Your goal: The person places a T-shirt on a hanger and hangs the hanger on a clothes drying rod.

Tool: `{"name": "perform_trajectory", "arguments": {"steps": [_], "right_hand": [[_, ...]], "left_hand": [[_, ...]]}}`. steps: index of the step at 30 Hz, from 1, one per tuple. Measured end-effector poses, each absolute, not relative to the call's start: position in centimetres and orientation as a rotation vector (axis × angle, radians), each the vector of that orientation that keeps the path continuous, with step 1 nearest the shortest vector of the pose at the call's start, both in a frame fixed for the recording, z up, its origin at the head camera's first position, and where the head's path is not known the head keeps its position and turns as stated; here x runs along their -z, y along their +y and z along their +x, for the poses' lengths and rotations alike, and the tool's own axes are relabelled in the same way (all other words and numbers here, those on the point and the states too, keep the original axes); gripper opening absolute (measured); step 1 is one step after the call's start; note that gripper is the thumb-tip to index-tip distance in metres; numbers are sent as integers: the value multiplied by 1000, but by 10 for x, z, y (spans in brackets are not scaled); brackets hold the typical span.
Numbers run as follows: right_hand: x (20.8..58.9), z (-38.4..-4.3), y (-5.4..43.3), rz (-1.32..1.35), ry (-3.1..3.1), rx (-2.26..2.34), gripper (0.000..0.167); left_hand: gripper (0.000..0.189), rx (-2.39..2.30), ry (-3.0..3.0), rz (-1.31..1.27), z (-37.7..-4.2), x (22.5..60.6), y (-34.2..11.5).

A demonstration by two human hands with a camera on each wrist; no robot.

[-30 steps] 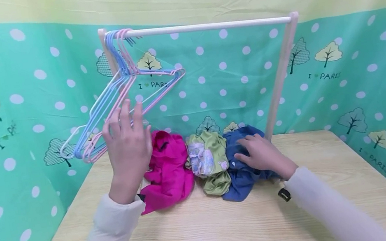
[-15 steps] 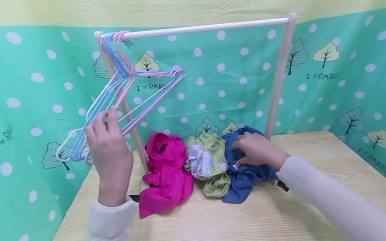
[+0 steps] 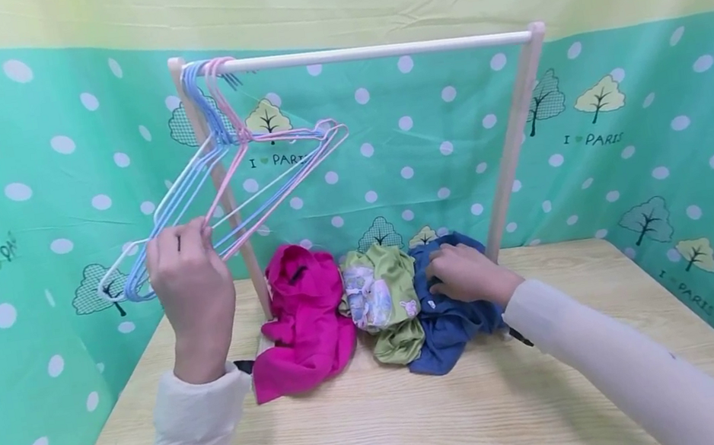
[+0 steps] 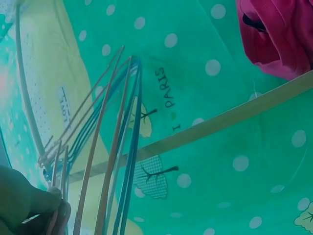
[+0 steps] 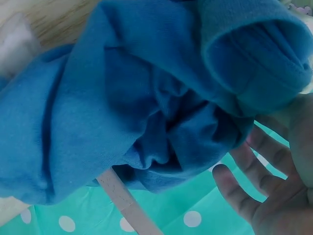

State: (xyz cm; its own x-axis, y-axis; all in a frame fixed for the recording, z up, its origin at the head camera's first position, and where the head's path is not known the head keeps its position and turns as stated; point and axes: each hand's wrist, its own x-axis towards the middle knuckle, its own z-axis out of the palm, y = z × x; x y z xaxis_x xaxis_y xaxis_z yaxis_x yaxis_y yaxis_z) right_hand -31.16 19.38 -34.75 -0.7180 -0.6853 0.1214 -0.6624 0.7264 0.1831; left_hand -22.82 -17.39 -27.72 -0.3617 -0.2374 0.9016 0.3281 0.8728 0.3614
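Note:
My left hand (image 3: 193, 297) pinches the lower arm of a pink clothes hanger (image 3: 224, 181), whose hook is on the rack's rail. In the left wrist view the fingertips of my left hand (image 4: 36, 203) close on thin pink bars. Behind it hang several blue hangers (image 3: 169, 198) and a white one, bunched at the rail's left end. My right hand (image 3: 472, 276) is at a crumpled blue garment (image 3: 450, 335). The right wrist view shows the right hand (image 5: 279, 188) with fingers spread apart at the edge of the blue garment (image 5: 73, 137).
The white rail (image 3: 373, 51) spans two wooden posts, with the right post (image 3: 513, 153) behind the blue garment. A magenta garment (image 3: 312, 337) and a green garment (image 3: 399, 270) with a pale printed patch lie on the wooden table (image 3: 374, 427). A patterned curtain (image 3: 656, 93) surrounds it.
My left hand has moved left and down to the hangers and taken hold of the pink one, pulling it slightly away from the others. The right hand stays over the blue garment.

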Motion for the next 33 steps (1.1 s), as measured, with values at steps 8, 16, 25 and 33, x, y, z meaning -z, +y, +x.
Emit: {"name": "perform_trajectory", "arguments": {"steps": [8, 16, 25, 33], "right_hand": [[344, -313, 191, 1088, -2732, 243, 16], [345, -315, 179, 1094, -2748, 323, 12], [350, -315, 175, 1085, -2743, 378, 14], [342, -318, 181, 987, -2822, 161, 12]], "left_hand": [[26, 653, -1760, -45, -230, 275, -173], [25, 701, -1705, -57, -226, 273, -165], [19, 722, -1728, -137, -219, 274, -153], [15, 772, -1783, -230, -214, 275, -148]]}}
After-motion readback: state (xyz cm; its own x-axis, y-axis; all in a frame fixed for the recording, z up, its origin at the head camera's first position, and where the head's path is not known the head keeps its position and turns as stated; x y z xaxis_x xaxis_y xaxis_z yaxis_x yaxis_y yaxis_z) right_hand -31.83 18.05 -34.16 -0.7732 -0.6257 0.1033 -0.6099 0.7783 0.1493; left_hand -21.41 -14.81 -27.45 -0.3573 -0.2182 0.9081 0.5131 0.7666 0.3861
